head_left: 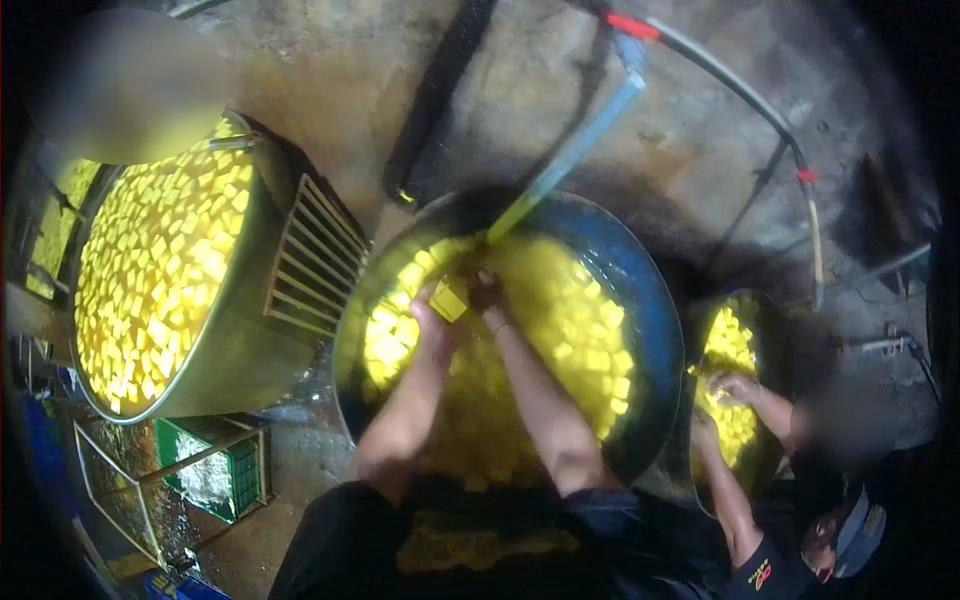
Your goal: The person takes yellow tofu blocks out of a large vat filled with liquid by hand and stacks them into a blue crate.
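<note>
Both of my hands are over a large round dark tub [655, 300] of cloudy yellow liquid. My left hand [433, 318] has its fingers wrapped round the left side of a yellow block [449, 300]. Close to the block's right side is my right hand [486, 293], its fingers dark and blurred; whether they touch the block cannot be made out. Many yellow blocks [390, 340] float along the left of the tub, and more yellow blocks [600, 345] lie at its right. A blue and yellow pipe [570, 165] reaches down to the tub's far edge.
At the left stands a big metal vat [235, 345] full of yellow blocks, with a slatted rack [318, 255] beside it. Below is a green crate [243, 480]. At the right, a co-worker's hands [733, 388] are over a smaller tub [765, 330] of yellow pieces.
</note>
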`<state>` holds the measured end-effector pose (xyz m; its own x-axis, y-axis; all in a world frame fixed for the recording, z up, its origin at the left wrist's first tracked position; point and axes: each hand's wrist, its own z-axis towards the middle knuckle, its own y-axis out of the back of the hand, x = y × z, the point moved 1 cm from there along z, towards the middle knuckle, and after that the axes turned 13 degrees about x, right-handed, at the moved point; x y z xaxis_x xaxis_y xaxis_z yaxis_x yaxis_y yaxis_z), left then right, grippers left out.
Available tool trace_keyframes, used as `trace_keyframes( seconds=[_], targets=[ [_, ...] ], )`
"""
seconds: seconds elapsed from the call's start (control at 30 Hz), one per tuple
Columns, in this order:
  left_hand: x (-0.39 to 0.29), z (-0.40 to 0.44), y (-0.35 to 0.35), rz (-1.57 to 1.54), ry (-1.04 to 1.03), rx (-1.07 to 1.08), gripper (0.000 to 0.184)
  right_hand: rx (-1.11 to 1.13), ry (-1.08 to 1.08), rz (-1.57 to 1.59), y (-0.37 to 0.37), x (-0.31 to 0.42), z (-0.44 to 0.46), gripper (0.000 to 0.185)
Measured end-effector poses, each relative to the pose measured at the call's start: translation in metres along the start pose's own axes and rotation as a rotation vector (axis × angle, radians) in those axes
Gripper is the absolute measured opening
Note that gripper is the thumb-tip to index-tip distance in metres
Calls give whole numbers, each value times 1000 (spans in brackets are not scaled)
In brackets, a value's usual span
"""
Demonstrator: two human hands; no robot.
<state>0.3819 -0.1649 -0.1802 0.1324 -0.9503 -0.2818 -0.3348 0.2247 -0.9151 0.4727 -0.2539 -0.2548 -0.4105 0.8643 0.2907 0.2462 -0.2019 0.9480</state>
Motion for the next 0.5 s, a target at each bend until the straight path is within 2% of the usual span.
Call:
trace_keyframes(
  seconds=[0.03,0.07,0.1,0.13,0.17,0.2,0.23,0.3,0.33,0.37,0.4,0.47,0.5],
  targets=[
    [-8,1,0,-40,-36,42,41,172,22,-62,12,14,-1,44],
    [-17,1,3,-79,-71,84,40,164,49,-61,5,20,-1,44],
    [-22,6,15,16,-80,93,39,111,-20,145,-10,18,-8,45],
    [-24,10,23,-85,-80,67,37,63,-96,349,-17,13,-11,46],
    [-30,4,14,-115,-79,60,36,356,-311,180,-15,3,-6,45],
    [-31,-2,10,-147,-70,53,35,352,-311,172,-7,-7,-12,45],
    [-33,-7,6,-153,-64,60,35,338,-284,453,0,-20,-24,43],
    [-29,-10,5,63,-18,51,35,278,-220,1011,22,-45,-58,40],
    [-21,-11,1,60,7,66,35,228,-182,1291,35,-53,-79,39],
    [-13,-13,-7,-43,30,-14,35,159,-138,1572,49,-57,-100,37],
    [-1,-16,-14,-140,61,-100,35,328,-117,1614,108,-32,-122,32],
    [21,-23,-18,-80,150,30,35,158,-28,1457,164,5,-160,26],
    [35,-26,-17,-86,201,167,34,115,-63,1467,180,14,-179,26]
  ],
)
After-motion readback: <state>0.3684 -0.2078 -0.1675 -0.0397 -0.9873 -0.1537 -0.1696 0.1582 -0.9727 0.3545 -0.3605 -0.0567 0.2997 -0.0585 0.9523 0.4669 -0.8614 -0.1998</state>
